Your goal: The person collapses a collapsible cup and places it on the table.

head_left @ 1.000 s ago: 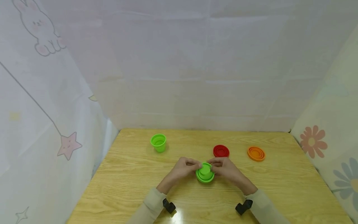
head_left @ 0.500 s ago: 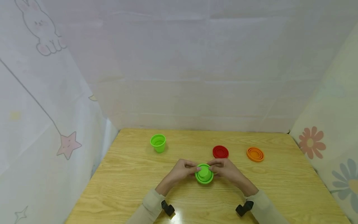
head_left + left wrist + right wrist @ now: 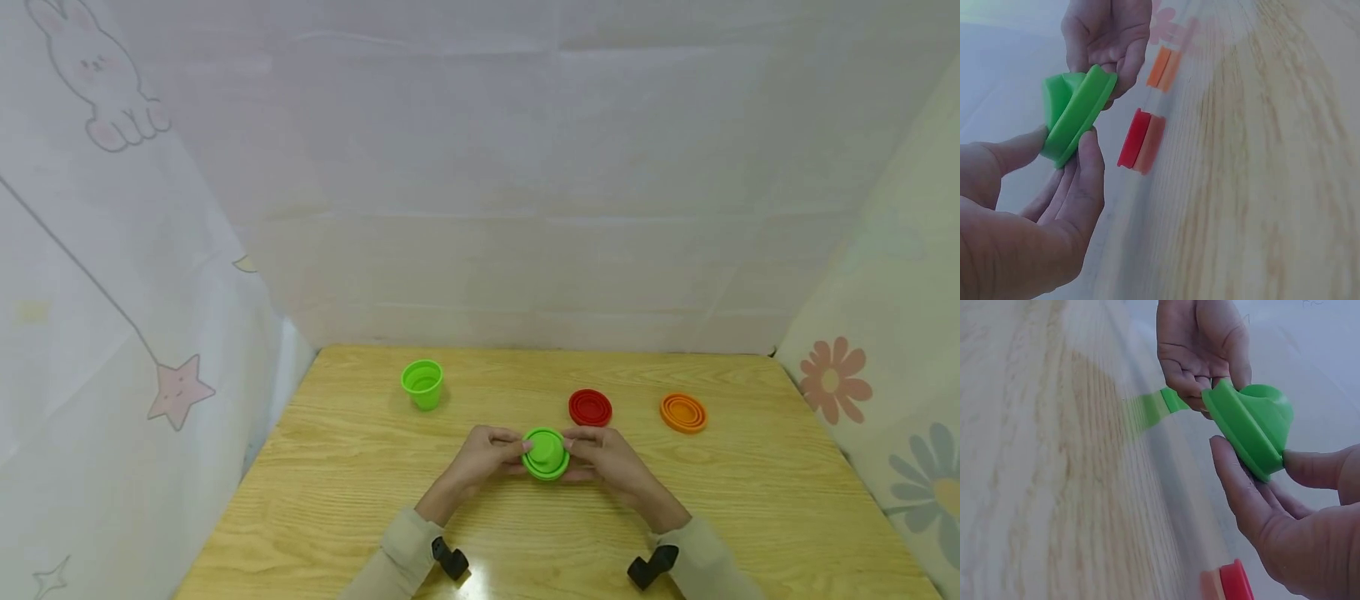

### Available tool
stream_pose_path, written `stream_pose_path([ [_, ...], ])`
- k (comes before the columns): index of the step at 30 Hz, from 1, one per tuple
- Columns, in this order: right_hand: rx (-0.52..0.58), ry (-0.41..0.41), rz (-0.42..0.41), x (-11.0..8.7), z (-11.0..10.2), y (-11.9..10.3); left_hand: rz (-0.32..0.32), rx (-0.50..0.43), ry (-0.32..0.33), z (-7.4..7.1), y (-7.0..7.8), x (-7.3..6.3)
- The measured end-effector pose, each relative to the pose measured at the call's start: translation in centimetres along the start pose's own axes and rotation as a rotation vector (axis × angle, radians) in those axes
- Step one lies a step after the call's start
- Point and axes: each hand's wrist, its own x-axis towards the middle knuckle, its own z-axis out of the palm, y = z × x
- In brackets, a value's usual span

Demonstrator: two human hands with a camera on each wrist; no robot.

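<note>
Both hands hold a green collapsible silicone cup [image 3: 546, 456] above the table. It is partly folded, its small base end facing up toward the head camera. My left hand [image 3: 478, 460] pinches its left edge, thumb on top and fingers beneath. On the opposite edge my right hand [image 3: 613, 463] pinches in the same way. In the left wrist view the folded cup [image 3: 1072, 115] shows a thick rim and a crooked, lopsided base part. From the right wrist view, the base part of the cup [image 3: 1266, 409] bulges up unevenly on the side near the left hand.
Another green cup [image 3: 424, 387] stands expanded and upright at the back left. Behind my right hand lies a flattened red cup [image 3: 590, 407]. Farther right is a flattened orange cup [image 3: 683, 413]. The wooden table [image 3: 337, 500] meets pale curtains [image 3: 480, 275] behind and at both sides.
The green cup has moved slightly away from me and its base looks more lopsided. Both hands keep their grip with small finger shifts. The other cups stay in place.
</note>
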Motion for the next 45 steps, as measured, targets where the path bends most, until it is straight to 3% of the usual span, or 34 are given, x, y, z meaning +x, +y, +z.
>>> stream_pose_path([
  [6, -0.025, -0.029, 0.021, 0.0, -0.1, -0.1, -0.018, 0.018, -0.041, -0.2, 0.4, 0.3],
  [12, -0.036, -0.096, 0.037, 0.1, -0.2, -0.1, -0.008, 0.119, -0.111, -0.5, 0.8, 0.4],
  [17, -0.039, -0.122, 0.047, 0.2, -0.1, -0.2, -0.026, 0.152, -0.139, -0.5, 0.5, 0.4],
  [26, -0.035, -0.074, 0.047, 0.5, -0.2, -0.6, -0.016, 0.068, -0.113, -0.5, 0.2, 0.3],
  [37, 0.047, -0.111, 0.023, 1.1, 0.1, -0.6, -0.015, -0.071, -0.082, -1.3, -0.1, 0.0],
  [45, 0.076, -0.113, 0.027, 1.3, 0.2, -0.7, -0.023, -0.114, -0.096, -1.4, 0.0, -0.6],
])
